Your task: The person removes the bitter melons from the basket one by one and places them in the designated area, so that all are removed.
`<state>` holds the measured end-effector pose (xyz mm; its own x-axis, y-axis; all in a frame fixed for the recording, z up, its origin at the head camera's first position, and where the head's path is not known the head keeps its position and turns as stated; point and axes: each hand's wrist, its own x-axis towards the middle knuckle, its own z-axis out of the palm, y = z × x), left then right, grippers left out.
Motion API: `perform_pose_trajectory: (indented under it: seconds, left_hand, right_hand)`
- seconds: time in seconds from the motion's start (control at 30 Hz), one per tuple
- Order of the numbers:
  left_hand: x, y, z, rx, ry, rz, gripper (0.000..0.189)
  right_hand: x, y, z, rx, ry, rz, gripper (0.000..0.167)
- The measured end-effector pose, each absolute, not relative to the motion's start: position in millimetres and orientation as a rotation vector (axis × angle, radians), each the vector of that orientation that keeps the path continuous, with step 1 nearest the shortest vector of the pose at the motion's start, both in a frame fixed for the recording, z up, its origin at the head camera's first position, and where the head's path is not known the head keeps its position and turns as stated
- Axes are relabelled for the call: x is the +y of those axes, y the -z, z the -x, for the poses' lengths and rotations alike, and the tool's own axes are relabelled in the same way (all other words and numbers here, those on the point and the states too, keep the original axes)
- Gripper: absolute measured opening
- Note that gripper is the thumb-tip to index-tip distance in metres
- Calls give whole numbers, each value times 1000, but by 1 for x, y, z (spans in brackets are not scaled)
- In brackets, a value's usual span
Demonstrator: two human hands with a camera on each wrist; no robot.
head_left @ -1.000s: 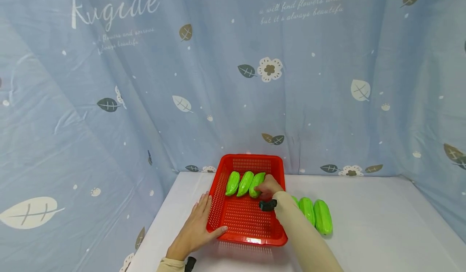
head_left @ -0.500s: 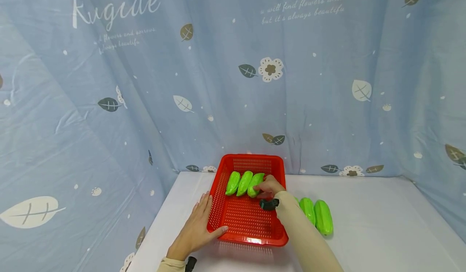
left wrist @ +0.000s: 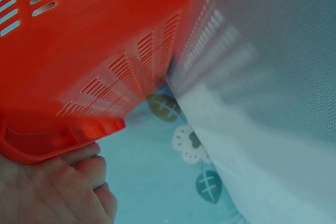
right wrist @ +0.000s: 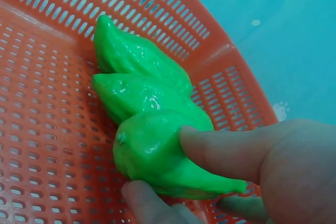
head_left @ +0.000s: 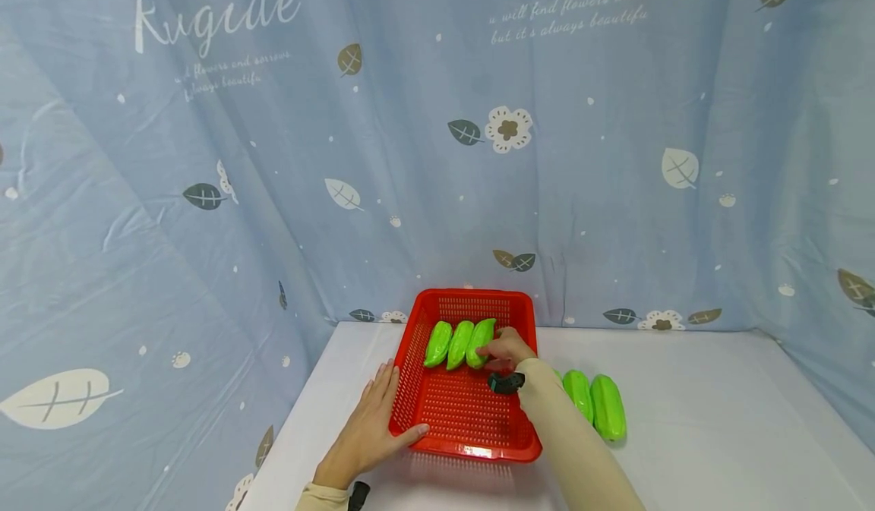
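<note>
Inside the red plastic basket (head_left: 458,420), three glossy bright-green ridged gourds lie side by side toward the back. My right hand (head_left: 507,350) pinches the rightmost gourd (head_left: 481,342); in the right wrist view the thumb presses its upper side and the other fingers come from below. The middle gourd (right wrist: 149,95) lies directly against the held one, and the far gourd (right wrist: 139,59) lies beyond it. My left hand (head_left: 365,431) rests along the basket's left side, fingers straight, thumb over the near rim. In the left wrist view its fingers touch the rim from outside.
Right of the basket, more green gourds lie on the white table (head_left: 718,420), including a long one (head_left: 607,407) and a neighbour (head_left: 577,395); another is partly hidden by the right sleeve (head_left: 570,435). A blue patterned curtain (head_left: 424,154) hangs behind and at the left.
The gourd under my right hand has shifted slightly left and toward the back of the basket, drawing close beside the middle one. My left hand and the basket have stayed put.
</note>
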<state>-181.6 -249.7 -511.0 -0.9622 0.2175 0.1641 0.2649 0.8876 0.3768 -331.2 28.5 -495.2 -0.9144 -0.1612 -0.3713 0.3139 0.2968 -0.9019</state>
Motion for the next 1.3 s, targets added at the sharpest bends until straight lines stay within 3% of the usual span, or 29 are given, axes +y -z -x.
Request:
perform_pose_trajectory:
  seconds: [0.43, 0.77, 1.03, 1.3]
  left_hand:
    - [-250, 511, 181, -2923, 601, 389, 112]
    - [-250, 509, 181, -2921, 603, 382, 111]
    - [-251, 511, 182, -2922, 597, 385, 112]
    - [-250, 512, 181, -2923, 587, 396, 112]
  right_hand:
    - [26, 500, 331, 2167, 1597, -91, 48]
    - [26, 501, 335, 2272, 1496, -143, 71]
    - [25, 504, 333, 2233, 1582, -160, 73]
    - [27, 498, 327, 2196, 1701, -110, 56]
